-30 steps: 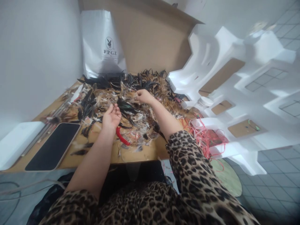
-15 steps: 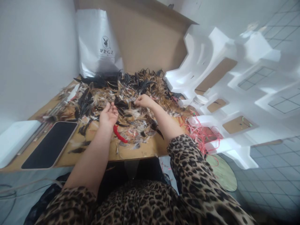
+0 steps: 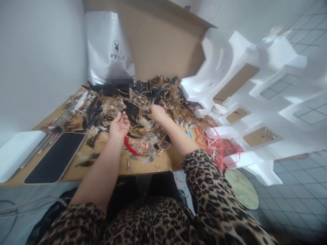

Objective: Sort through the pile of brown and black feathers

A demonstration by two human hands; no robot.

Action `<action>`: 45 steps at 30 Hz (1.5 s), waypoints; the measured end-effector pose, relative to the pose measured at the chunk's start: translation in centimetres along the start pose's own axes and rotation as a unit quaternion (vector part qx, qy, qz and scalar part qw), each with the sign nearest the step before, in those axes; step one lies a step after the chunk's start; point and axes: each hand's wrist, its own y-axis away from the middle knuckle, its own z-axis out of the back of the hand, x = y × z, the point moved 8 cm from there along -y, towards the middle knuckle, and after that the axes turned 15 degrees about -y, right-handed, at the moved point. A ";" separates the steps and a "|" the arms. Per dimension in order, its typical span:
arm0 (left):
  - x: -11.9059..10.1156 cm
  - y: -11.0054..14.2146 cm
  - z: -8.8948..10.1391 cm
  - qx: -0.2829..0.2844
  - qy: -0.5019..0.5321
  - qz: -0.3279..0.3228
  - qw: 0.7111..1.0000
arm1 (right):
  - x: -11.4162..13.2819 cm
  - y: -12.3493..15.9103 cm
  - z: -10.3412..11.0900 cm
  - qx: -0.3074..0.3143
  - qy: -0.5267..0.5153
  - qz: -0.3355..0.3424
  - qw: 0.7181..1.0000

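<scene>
A big heap of black, brown and pale feathers (image 3: 143, 98) covers the middle of a wooden table (image 3: 102, 166). My left hand (image 3: 119, 125) rests at the heap's near left edge, palm up with fingers curled loosely, and I see nothing held in it. My right hand (image 3: 156, 113) is closed in a pinch on a black feather (image 3: 133, 109) that sticks out to its left. Red-handled pliers (image 3: 130, 147) lie on the table just under my left wrist.
A black phone (image 3: 55, 157) and a white box (image 3: 16, 153) lie at the near left. A white PPGZ bag (image 3: 108, 47) leans on cardboard behind. White foam packing (image 3: 245, 98) stands on the right, with red strings (image 3: 219, 146) beside it. A small blue ring (image 3: 189, 134) lies by my right forearm.
My right hand has drawn back toward me across the heap and now pinches a black feather. My left hand stays almost in place.
</scene>
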 end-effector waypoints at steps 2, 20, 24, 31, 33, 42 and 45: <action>0.0 0.0 0.0 0.002 -0.001 0.000 1.000 | -0.2 0.4 1.3 -0.055 -0.015 0.013 0.998; 0.0 0.1 -0.3 0.011 0.000 -0.003 1.000 | -6.9 -4.8 1.9 -0.129 -0.493 -0.115 0.853; 0.1 0.1 -0.3 0.012 0.000 0.000 1.000 | -5.4 -6.4 1.2 -0.094 -0.270 -0.048 0.957; 0.2 0.0 -0.3 0.011 -0.003 0.002 1.000 | -1.8 -7.4 -5.2 0.108 -0.023 0.021 0.994; 0.2 0.1 -0.3 0.008 -0.002 0.004 1.000 | -1.4 -8.0 -6.1 0.120 -0.036 0.025 0.992; 0.4 0.0 -0.3 0.006 0.012 0.007 1.000 | -2.7 -10.1 -2.9 -0.013 -0.184 -0.017 0.983; 0.5 -0.3 -0.1 0.010 0.005 0.008 1.000 | -3.2 -9.8 0.4 -0.097 -0.404 -0.018 0.909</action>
